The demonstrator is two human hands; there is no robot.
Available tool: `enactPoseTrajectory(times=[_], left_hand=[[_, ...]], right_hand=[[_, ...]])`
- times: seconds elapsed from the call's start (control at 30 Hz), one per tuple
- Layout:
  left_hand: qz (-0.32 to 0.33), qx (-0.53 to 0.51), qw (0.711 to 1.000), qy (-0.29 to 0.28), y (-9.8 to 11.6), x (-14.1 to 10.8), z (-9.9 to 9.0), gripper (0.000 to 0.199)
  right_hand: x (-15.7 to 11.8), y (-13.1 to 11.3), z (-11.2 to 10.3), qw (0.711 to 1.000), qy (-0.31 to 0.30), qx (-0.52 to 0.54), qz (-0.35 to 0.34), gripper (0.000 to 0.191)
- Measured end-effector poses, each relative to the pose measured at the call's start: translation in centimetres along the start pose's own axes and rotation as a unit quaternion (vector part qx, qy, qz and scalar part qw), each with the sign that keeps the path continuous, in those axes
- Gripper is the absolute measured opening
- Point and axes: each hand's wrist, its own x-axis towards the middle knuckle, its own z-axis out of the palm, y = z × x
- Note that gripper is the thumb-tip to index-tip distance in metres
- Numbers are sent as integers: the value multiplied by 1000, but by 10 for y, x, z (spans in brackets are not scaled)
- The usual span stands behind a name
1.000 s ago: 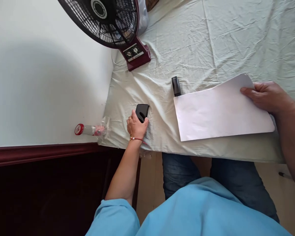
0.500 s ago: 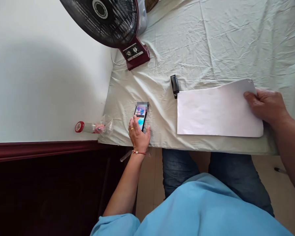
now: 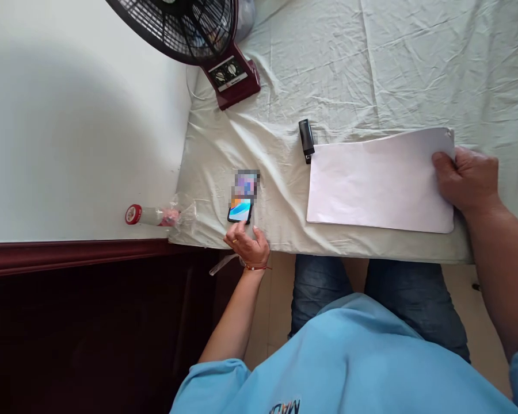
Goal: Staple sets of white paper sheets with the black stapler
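Note:
At the right, my right hand (image 3: pixel 470 175) grips the right edge of a stack of white paper (image 3: pixel 380 187), thumb on top and fingers underneath. The stack lies on the cloth-covered table, its right side slightly raised. A small black stapler (image 3: pixel 306 141) touches the paper's upper left corner. On the left, a phone (image 3: pixel 240 210) lies face up with its screen lit, part of it blurred out. My left hand (image 3: pixel 248 242) rests at the table's front edge just below the phone, fingers loosely bent and apart, a fingertip close to its lower end. Nothing shows in that hand.
A dark red fan (image 3: pixel 237 86) stands at the upper left by the white wall. Near the left edge lies a clear bottle with a red cap (image 3: pixel 133 214), beside crumpled clear plastic (image 3: pixel 185 215). A wrinkled pale cloth (image 3: pixel 328 69) covers the table.
My left hand has drawn back from over the phone towards the table's front edge, uncovering the lower screen. My right hand still grips the paper. The view has shifted slightly.

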Motion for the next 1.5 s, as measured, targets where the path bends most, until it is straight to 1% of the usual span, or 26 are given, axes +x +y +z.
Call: enactPoseTrajectory(times=[0.03, 0.07, 0.1, 0.17, 0.23, 0.33, 0.43, 0.6, 0.8, 0.87, 0.97, 1.03, 1.07, 1.1, 1.13, 1.17, 1.2, 1.23, 1.33, 1.4, 1.43, 1.47, 1.5], left_hand=[[-7, -2, 1000, 14, -1, -1, 1, 22], [-10, -7, 1000, 15, -2, -2, 2, 13], [-9, -17, 1000, 1, -3, -2, 4, 15], [3, -37, 998, -49, -4, 0, 6, 34], [19, -46, 995, -90, -4, 4, 7, 46], [24, -38, 993, -113, 0, 9, 6, 49], [7, -30, 991, -134, 4, 11, 4, 50], [-21, -31, 992, -123, 7, 11, 3, 48], [-25, -29, 992, -117, 8, 15, 3, 47], [-38, -30, 992, -119, 10, 16, 1, 48], [-84, -64, 986, -130, 20, 17, -7, 43], [-117, -129, 976, -133, 33, 19, -14, 31], [-122, -171, 969, -129, 41, 22, -16, 22], [-114, -209, 963, -124, 51, 27, -16, 15], [-99, -236, 959, -122, 61, 34, -13, 15], [-81, -254, 956, -121, 72, 43, -7, 18], [-64, -266, 954, -120, 82, 55, 4, 22], [-46, -272, 953, -123, 93, 70, 18, 28], [-14, -252, 959, -129, 126, 120, 76, 55], [-10, -229, 957, -175, 148, 151, 111, 61], [-10, -213, 954, -212, 157, 163, 124, 59], [-13, -193, 949, -251, 165, 171, 131, 53], [-18, -166, 944, -284, 171, 176, 132, 44]], right_hand=[[0, 0, 0, 1000, 3, 4, 4, 38], [-1, 1, 0, 1000, 5, 7, 8, 38], [-1, 1, 1, 1000, 6, 9, 12, 38], [-1, 1, 1, 1000, 8, 9, 18, 38], [0, 1, 0, 1000, 10, 6, 24, 37], [1, -2, -2, 999, 10, -1, 35, 35], [1, -5, -3, 999, 8, -7, 45, 33], [1, -7, -4, 999, 6, -6, 45, 33], [1, -8, -6, 999, -4, -10, 35, 35], [1, -8, -5, 999, -2, -14, 31, 36], [1, -7, -3, 1000, -10, -11, 12, 36], [1, -7, -2, 1000, -21, -9, 6, 35], [1, -7, -1, 1000, -24, -11, 8, 35], [1, -6, -1, 999, -27, -15, 11, 35], [1, -6, -1, 999, -28, -20, 15, 36], [1, -5, -1, 999, -29, -23, 17, 36], [0, -4, -1, 999, -31, -23, 16, 36], [0, -3, -2, 999, -33, -18, 11, 36], [-3, -1, -6, 998, -56, 20, -5, 40], [-5, 1, -9, 996, -75, 57, 2, 44], [-6, 2, -11, 994, -82, 75, 12, 47], [-7, 2, -13, 991, -90, 93, 27, 49], [-9, 3, -15, 988, -102, 110, 44, 51]])
